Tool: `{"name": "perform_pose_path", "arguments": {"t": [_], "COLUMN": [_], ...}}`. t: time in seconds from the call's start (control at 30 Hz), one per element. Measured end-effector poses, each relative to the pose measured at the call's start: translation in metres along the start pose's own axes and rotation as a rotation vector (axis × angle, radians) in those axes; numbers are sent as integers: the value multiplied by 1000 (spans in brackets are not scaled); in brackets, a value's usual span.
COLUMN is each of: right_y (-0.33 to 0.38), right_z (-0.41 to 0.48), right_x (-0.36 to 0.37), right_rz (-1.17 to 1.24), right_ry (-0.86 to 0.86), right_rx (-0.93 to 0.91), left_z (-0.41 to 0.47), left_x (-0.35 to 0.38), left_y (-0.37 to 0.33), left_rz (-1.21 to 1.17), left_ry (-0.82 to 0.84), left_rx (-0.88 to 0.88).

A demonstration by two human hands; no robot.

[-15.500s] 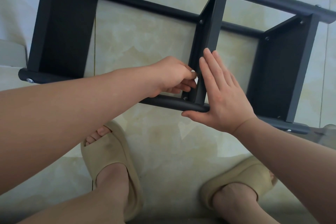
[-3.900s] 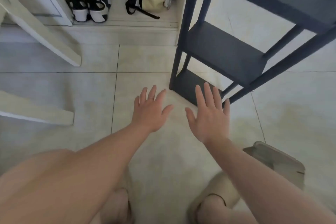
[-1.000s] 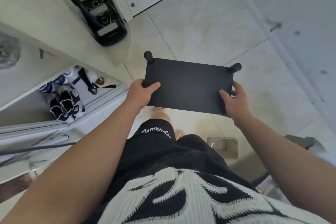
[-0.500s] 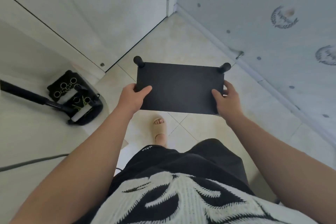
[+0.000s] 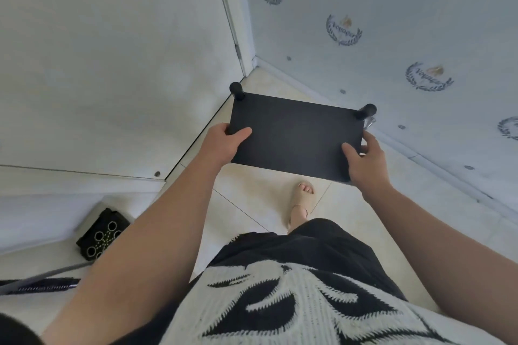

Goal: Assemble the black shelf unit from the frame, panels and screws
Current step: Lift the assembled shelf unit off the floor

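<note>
The shelf (image 5: 294, 134) hangs between the two hands with its top panel level and facing up. Only that panel and two far post caps show, and the tiers beneath are hidden. The left hand (image 5: 224, 143) grasps the panel's left edge, thumb on top and fingers curled under. The right hand (image 5: 364, 159) grasps the near right corner the same way. Beyond the hands a door (image 5: 112, 50) meets a wall (image 5: 392, 22) in a corner, and the far right post (image 5: 365, 111) looks near that wall. Assembly seems done, and the step in hand looks like carrying the shelf to its place. Both grips are on the panel rather than the posts, so the weight pulls on the screws, and a loose one could let the panel shift. The legs are out of sight, so they could knock the wall or come down on the foot (image 5: 301, 199) just below the panel's near edge.
</note>
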State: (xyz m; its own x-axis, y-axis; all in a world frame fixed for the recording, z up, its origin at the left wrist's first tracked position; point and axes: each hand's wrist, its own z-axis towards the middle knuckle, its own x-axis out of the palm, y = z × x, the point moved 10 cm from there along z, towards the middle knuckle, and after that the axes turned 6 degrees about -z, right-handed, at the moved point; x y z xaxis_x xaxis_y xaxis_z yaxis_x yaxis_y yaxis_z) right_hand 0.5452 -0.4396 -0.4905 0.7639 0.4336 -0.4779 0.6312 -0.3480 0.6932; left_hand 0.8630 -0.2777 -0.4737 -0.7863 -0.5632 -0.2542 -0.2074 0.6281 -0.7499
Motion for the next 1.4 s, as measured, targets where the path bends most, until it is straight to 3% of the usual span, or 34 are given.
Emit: {"name": "perform_pose_path", "arguments": {"t": [0.33,0.6,1.03,1.4], "right_y": [59,71,41,28], "right_z": [119,190,306,362], "right_x": [-21,8,50,46], "right_rz": [-12,57,97,41], "right_ry": [-76,-205,-285,-307], "right_rx": [60,239,374,361], "left_z": [133,269,423,464], "left_x": [55,96,161,199], "left_y": [-96,-138,-129,-141], "left_rz": [125,354,503,551], "left_ry": [103,301,370,334], "left_rx": [4,-2,-27,70]}}
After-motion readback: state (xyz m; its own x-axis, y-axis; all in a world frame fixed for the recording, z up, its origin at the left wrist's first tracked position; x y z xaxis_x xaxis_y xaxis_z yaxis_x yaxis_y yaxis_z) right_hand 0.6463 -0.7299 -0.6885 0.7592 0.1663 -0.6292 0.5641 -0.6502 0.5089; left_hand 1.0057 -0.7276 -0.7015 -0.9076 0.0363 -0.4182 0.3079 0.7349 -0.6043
